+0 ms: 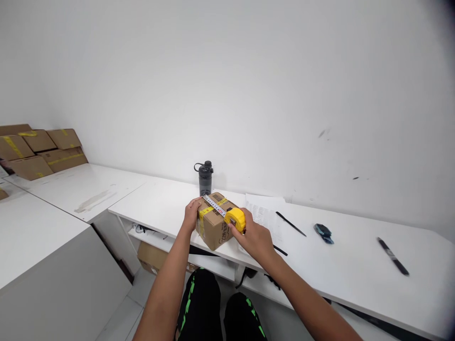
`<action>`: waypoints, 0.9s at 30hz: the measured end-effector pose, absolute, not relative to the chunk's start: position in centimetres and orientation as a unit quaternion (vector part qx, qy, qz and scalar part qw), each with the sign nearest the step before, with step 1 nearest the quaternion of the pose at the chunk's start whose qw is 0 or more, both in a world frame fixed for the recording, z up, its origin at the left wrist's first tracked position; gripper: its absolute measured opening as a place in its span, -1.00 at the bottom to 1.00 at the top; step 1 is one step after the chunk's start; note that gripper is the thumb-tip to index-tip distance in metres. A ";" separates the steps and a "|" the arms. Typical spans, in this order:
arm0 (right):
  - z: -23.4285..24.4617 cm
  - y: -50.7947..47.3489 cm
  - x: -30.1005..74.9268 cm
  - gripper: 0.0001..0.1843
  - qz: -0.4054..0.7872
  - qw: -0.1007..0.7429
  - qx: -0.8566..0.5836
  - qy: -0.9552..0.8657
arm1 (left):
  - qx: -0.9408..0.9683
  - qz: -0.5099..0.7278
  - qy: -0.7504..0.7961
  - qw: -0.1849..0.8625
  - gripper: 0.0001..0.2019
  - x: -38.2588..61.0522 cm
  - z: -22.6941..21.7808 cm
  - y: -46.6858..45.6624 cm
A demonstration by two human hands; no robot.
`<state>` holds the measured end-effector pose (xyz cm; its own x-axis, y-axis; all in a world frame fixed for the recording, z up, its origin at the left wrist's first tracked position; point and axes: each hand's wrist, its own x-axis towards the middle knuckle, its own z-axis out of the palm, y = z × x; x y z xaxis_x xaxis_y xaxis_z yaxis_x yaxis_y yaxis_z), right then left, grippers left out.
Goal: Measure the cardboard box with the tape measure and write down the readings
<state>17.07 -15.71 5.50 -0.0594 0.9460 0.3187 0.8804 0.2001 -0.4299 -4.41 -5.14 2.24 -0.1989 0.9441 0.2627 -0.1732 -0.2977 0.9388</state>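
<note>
A small cardboard box [212, 230] with yellow tape stands on the white table near its front edge. Across its top runs the white blade [214, 205] of a tape measure, numbers facing up. My right hand [254, 234] is closed round the yellow tape measure case [236, 219] at the box's right edge. At the left side of the box, my left hand [192, 213] grips its edge, fingertips by the blade's far end. Whether those fingers also pinch the blade I cannot make out.
Behind the box stands a dark shaker bottle [205, 179]. To the right lie printed papers [265, 213], a thin black stick [290, 223], a small dark blue item [323, 233] and a black marker [393, 256]. Several taped boxes [64, 158] are stacked far left.
</note>
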 end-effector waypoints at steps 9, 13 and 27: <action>4.6 -15.8 17.2 -0.37 0.062 0.286 -0.625 -0.724 | 0.468 0.659 0.410 0.423 -0.65 -4.2 2.6 -5.5; 4.6 -15.9 17.1 -0.39 0.056 0.296 -0.622 -0.723 | 0.466 0.660 0.406 0.427 -0.66 -4.1 2.8 -5.6; 4.3 -15.9 17.1 -0.38 0.053 0.298 -0.627 -0.718 | 0.467 0.662 0.395 0.433 -0.66 -4.2 2.3 -5.3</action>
